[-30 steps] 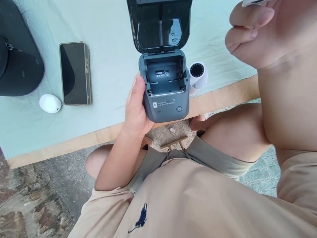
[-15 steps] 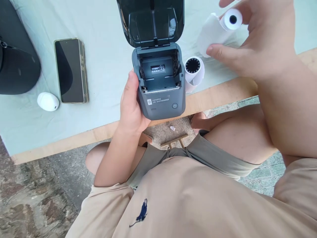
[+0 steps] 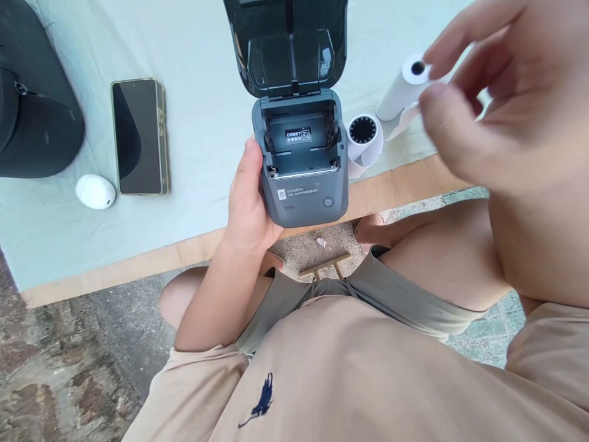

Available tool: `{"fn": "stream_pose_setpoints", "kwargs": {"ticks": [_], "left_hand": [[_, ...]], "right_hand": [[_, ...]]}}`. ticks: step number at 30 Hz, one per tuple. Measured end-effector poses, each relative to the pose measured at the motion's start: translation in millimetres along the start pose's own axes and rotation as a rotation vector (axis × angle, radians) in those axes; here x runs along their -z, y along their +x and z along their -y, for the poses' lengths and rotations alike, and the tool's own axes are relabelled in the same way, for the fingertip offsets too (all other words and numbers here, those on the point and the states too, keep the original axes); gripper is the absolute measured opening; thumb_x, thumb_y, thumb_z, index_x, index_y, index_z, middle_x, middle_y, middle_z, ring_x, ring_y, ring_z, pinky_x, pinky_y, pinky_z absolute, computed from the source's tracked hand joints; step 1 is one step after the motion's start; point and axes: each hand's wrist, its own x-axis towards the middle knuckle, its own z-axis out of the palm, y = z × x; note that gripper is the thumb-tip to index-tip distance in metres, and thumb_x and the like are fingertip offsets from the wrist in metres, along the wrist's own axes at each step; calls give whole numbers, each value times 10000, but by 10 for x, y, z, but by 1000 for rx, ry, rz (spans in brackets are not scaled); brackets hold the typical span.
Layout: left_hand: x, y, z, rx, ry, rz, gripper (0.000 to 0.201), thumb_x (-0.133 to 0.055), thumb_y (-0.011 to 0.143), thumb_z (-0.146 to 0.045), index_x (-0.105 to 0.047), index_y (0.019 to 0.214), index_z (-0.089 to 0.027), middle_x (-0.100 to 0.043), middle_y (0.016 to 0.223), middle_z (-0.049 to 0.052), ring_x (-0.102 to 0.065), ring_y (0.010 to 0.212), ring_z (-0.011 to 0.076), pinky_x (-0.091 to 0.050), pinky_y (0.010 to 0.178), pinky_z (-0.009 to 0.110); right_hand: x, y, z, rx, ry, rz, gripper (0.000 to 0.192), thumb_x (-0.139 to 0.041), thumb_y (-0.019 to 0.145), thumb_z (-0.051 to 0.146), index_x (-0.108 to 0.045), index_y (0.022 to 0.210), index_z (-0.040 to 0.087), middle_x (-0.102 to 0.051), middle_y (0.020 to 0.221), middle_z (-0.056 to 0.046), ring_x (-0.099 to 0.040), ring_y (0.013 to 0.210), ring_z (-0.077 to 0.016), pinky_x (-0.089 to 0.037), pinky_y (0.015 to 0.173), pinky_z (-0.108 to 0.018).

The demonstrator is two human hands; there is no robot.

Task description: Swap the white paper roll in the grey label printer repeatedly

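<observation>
My left hand [image 3: 251,202] grips a dark grey label printer [image 3: 304,190] by its left side, thumb along the edge. Its smoky see-through lid [image 3: 288,49] is tipped up, and the paper bay inside holds no roll. Touching or just beside the printer's right side stands a paper roll [image 3: 363,147] with a black toothed core. Farther back, a second white paper roll [image 3: 400,92] is upright with a loose paper end hanging on its right. Blurred and close to the camera, my right hand [image 3: 501,104] hovers beside this roll, fingers bent and apart, with nothing visible in them.
A phone [image 3: 138,138] and a white earbud case [image 3: 95,191] lie on the pale tablecloth [image 3: 197,92] to the left. A black bag [image 3: 41,116] stands at the far left. The table's wooden front edge [image 3: 138,267] runs above my lap.
The second paper roll has shifted toward me and left, and its loose end now hangs on the right. My right hand has drawn away to the right. The printer stays in my left hand.
</observation>
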Motion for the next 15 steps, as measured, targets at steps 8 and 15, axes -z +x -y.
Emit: {"fn": "stream_pose_setpoints", "kwargs": {"ticks": [8, 15], "left_hand": [[7, 15, 23, -19, -31, 12, 434, -448, 1004, -539, -679, 1286, -302, -739, 1285, 51, -638, 1298, 329, -457, 1186, 554], [-20, -1, 16, 12, 5, -71, 551, -442, 975, -629, -584, 1424, -343, -759, 1264, 46, -574, 1397, 342, -502, 1132, 564]], "right_hand": [[-222, 16, 126, 49, -360, 330, 292, -636, 852, 428, -618, 1105, 284, -604, 827, -30, -591, 765, -179, -385, 648, -337], [-106, -20, 346, -12, 89, 123, 221, -623, 766, 290, -636, 982, 249, -643, 1007, -14, -635, 996, -179, -473, 689, -288]]}}
